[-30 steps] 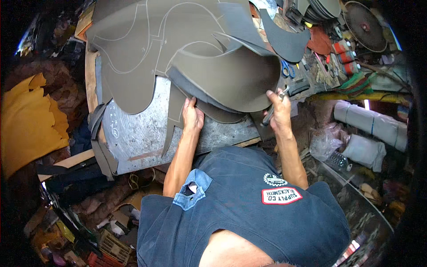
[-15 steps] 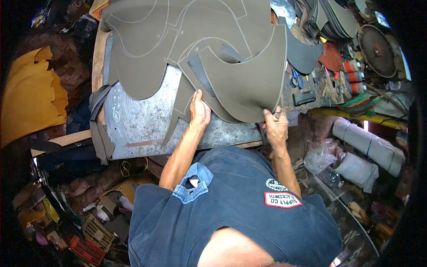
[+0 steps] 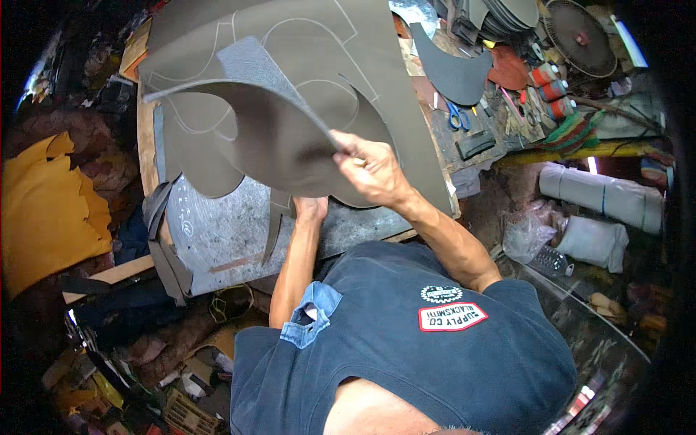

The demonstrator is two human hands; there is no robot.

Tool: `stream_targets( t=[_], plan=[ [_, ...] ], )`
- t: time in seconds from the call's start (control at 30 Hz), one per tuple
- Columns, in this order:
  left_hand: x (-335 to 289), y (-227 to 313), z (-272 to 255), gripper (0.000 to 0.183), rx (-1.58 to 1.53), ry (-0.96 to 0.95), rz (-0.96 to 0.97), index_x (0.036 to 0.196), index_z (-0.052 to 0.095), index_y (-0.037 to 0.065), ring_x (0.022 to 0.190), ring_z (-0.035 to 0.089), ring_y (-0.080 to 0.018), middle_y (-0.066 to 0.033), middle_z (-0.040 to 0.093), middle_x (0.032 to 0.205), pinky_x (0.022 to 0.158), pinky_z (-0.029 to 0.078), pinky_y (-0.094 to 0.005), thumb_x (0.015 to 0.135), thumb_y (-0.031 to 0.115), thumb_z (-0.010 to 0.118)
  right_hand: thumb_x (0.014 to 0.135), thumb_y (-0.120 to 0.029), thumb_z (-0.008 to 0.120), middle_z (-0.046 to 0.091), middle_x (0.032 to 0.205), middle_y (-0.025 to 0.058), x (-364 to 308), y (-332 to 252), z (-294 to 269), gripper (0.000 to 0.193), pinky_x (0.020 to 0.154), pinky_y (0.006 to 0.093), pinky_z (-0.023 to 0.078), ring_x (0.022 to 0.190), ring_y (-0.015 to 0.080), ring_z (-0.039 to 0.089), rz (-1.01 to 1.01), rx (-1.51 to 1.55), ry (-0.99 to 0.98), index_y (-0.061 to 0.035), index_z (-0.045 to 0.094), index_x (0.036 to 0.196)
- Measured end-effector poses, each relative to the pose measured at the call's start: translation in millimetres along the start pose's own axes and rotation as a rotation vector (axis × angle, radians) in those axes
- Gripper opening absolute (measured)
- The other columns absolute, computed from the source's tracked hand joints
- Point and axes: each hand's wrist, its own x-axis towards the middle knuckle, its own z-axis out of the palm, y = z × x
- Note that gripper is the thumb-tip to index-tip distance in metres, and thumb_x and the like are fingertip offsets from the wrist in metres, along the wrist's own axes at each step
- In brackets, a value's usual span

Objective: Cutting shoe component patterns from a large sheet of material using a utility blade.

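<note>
Loose curved piece [image 3: 268,138]: dark and bowed, upper edge lifted over the white-lined sheet [image 3: 181,36] on the desk [image 3: 146,138].
Direction from the right fingers: leftward, sweeping across the sheet.
Long axis: roughly left to right, left tip somewhat farther off than the gripped right end.
Right hand [image 3: 373,170]: nearer of the two, in contact, fingers clamped on the piece's right edge.
Left hand [image 3: 312,209]: at the piece's near border, left of the right hand; fingertips hidden, grip impossible to tell.
Metal plate [image 3: 217,232]: near left, partly covered by the sheet.
</note>
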Motion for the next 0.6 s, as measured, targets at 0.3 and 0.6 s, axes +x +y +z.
stream_targets(
  t=[0.3,0.6],
  plan=[
    [-6.9,12.5,16.5,0.037,-0.035,0.277,-0.135,0.126,0.051,-0.005,0.115,0.059,-0.0266,-0.0148,0.058,0.127,0.098,0.051,-0.0428,0.099,0.019,0.05,0.09,-0.011,0.058,0.063,0.076,0.0046,-70.5,89.7,-55.7,0.034,0.041,0.021,0.045,0.051,0.0102,0.058,0.666,0.37,0.293,-0.0008,0.055,0.122],
    [-1.4,4.6,9.1,0.034,-0.026,0.276,-0.13,0.125,0.052,-0.004,0.114,0.061,-0.0281,-0.0164,0.062,0.122,0.096,0.053,-0.042,0.101,0.018,0.043,0.091,-0.009,0.055,0.065,0.088,0.0078,-98.9,82.4,-50.2,0.045,0.04,0.0232,0.046,0.054,0.014,0.061,0.719,0.503,0.392,-0.0001,0.047,0.135]
  ],
)
